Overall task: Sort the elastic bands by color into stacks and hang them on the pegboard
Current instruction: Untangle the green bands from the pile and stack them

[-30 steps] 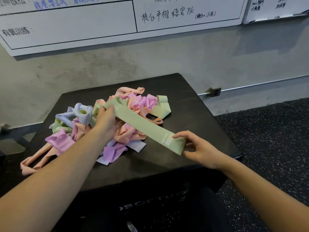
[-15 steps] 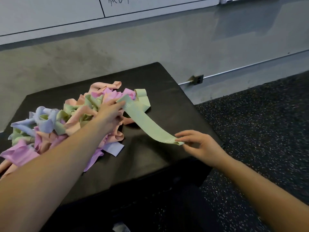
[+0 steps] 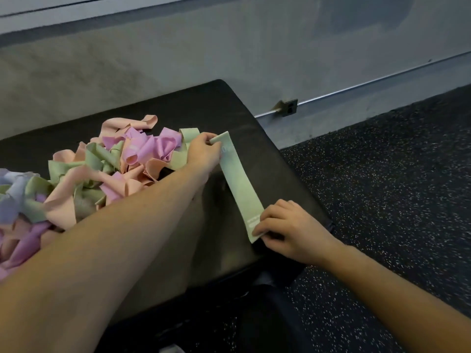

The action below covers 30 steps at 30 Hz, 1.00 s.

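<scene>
A flat green elastic band (image 3: pixel 239 186) lies stretched out on the right part of the black padded box (image 3: pixel 229 108). My left hand (image 3: pixel 204 151) pinches its far end, and my right hand (image 3: pixel 288 228) pinches its near end at the box's front right corner. To the left sits a tangled pile of bands (image 3: pixel 96 174) in pink, purple, green, peach and light blue. My left forearm crosses over the pile's near side. No pegboard is in view.
A grey concrete wall stands behind the box, with a metal rail and a small bracket (image 3: pixel 288 108) low on it. Dark speckled rubber floor (image 3: pixel 395 187) spreads to the right and in front of the box.
Both hands have carried the green band rightward, out of the pile, and laid it flat along the box's right side. The view has tilted down and right.
</scene>
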Available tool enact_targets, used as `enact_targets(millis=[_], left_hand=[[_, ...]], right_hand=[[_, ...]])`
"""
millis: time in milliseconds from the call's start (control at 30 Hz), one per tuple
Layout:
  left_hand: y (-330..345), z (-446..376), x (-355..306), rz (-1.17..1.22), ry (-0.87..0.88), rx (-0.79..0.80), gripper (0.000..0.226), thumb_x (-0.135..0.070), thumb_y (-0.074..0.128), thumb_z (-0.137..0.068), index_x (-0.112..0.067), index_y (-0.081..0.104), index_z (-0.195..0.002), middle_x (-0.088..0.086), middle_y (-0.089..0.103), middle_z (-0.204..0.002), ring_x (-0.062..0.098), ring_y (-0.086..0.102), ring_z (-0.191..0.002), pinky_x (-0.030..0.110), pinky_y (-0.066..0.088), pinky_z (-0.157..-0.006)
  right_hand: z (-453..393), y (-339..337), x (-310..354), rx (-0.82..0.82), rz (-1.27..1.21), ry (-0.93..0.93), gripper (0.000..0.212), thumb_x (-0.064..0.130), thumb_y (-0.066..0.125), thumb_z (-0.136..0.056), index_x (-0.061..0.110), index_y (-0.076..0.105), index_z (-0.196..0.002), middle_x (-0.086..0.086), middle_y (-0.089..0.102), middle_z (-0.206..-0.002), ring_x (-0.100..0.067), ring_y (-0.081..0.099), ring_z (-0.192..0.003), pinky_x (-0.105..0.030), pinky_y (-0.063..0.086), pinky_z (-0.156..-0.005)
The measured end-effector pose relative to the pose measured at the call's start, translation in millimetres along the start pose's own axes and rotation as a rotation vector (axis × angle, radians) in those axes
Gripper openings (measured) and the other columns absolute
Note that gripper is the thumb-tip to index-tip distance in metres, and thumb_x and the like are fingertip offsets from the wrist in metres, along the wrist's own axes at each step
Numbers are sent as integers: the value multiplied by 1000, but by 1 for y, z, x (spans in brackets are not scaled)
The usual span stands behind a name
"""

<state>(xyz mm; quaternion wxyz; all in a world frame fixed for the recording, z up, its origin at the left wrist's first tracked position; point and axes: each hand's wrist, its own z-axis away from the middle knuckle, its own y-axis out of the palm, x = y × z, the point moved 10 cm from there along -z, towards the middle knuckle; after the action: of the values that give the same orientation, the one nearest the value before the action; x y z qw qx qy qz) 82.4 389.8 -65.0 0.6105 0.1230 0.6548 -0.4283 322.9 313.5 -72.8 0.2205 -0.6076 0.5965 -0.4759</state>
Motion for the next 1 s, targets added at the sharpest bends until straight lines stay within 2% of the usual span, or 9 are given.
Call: enact_targets(millis=[100,200,433,500,567,733,867,933,1000], left_hand=[[11,-16,4,-29,19,12,16,-16,59,-101,-26,55,-113,0,61,-106,19,66,-100,38,61,-89],[14,-30,16,-74,-4,-10,16,-16,60,-101,-27,55,-111,-2,61,-99,19,67,-96,39,62,-86],[22,-37,31,-98,-45,9,38,-11,60,-99,-19,59,-136,0,61,-128,21,64,-112,37,58,-96],[21,-31,28,-105,-19,47,37,-13,60,-100,-19,59,-136,2,62,-128,20,64,-112,36,58,-95],[18,-18,22,-139,27,88,32,-16,57,-101,-20,61,-133,2,64,-121,16,67,-101,32,60,-87],[-8,26,19,-197,103,185,28,-18,54,-104,-19,64,-130,2,65,-117,13,68,-90,25,56,-71],[-49,59,20,-188,168,205,23,-19,54,-104,-24,68,-121,-2,61,-124,13,68,-87,25,56,-72],[-74,70,18,-205,204,177,21,-22,56,-103,-27,69,-119,-5,61,-120,11,67,-94,22,55,-76],[-97,76,18,-244,237,147,25,-20,56,-103,-24,70,-123,-8,60,-120,9,60,-108,12,48,-77]], right_hand=[[5,9,-11,44,8,23,12,30,65,-88,32,74,-95,12,62,-97,-15,57,-87,-32,43,-74],[14,22,-20,122,-34,73,15,43,66,-89,35,75,-97,14,61,-99,-11,56,-90,-32,44,-78],[19,27,-30,157,-162,172,17,46,67,-87,36,74,-99,17,58,-102,-6,56,-93,-32,41,-87],[17,25,-34,174,-217,226,19,48,65,-87,37,73,-100,19,60,-103,-4,57,-96,-34,42,-90],[14,25,-36,203,-242,272,22,50,60,-88,38,71,-103,20,61,-104,-1,58,-101,-34,42,-93],[9,15,-33,169,-371,352,19,40,65,-89,33,72,-105,17,60,-104,-10,61,-90,-31,51,-85],[8,9,-24,133,-417,406,22,45,64,-86,38,69,-106,20,54,-113,-16,60,-84,-29,51,-84],[6,8,-20,144,-425,432,23,47,64,-85,39,68,-106,21,52,-117,-15,59,-84,-28,50,-84],[3,11,-16,172,-411,454,19,42,66,-88,40,67,-107,22,51,-118,-13,59,-88,-26,49,-85]])
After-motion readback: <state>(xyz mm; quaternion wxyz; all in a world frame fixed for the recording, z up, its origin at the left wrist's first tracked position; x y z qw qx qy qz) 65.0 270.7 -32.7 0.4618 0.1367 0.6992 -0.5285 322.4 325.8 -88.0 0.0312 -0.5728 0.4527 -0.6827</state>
